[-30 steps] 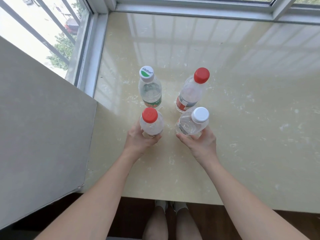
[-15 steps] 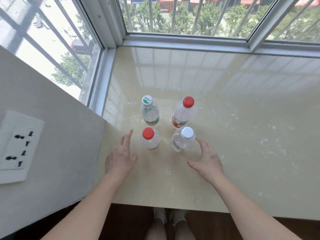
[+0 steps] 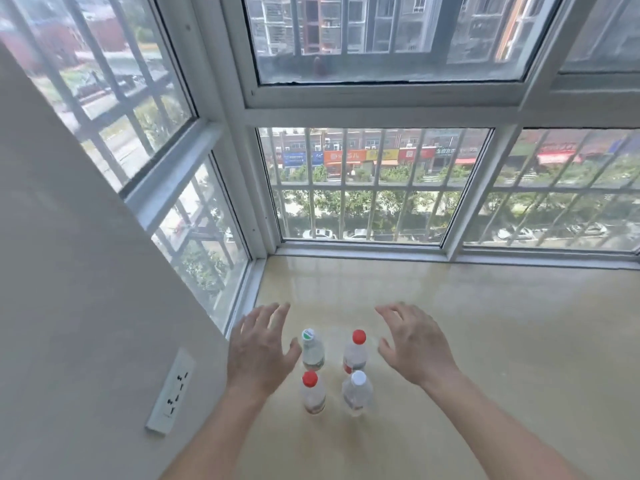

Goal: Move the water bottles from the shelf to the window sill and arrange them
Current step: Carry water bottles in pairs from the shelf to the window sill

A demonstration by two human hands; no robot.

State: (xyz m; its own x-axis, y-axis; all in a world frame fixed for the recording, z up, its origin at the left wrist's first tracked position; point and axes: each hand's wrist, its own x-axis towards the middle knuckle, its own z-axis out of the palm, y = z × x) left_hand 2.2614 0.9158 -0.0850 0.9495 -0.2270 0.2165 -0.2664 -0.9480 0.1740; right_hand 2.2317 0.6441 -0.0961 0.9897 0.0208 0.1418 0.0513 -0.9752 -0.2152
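Note:
Several clear water bottles stand upright in a tight square on the beige window sill [image 3: 485,341]. At the back are a green-and-white-capped bottle [image 3: 312,351] and a red-capped bottle [image 3: 355,353]. In front stand another red-capped bottle [image 3: 313,394] and a white-capped bottle [image 3: 356,393]. My left hand [image 3: 258,355] hovers just left of the group, fingers spread, holding nothing. My right hand [image 3: 415,348] hovers to the right, also spread and empty. Neither hand touches a bottle.
A grey wall [image 3: 86,289] with a white power socket [image 3: 171,393] rises at the left. Barred windows [image 3: 363,185] close off the sill at the back and back left. The sill stretches far to the right.
Both hands let go of the two front bottles and lifted up and apart. The view tilted up from the sill to the windows.

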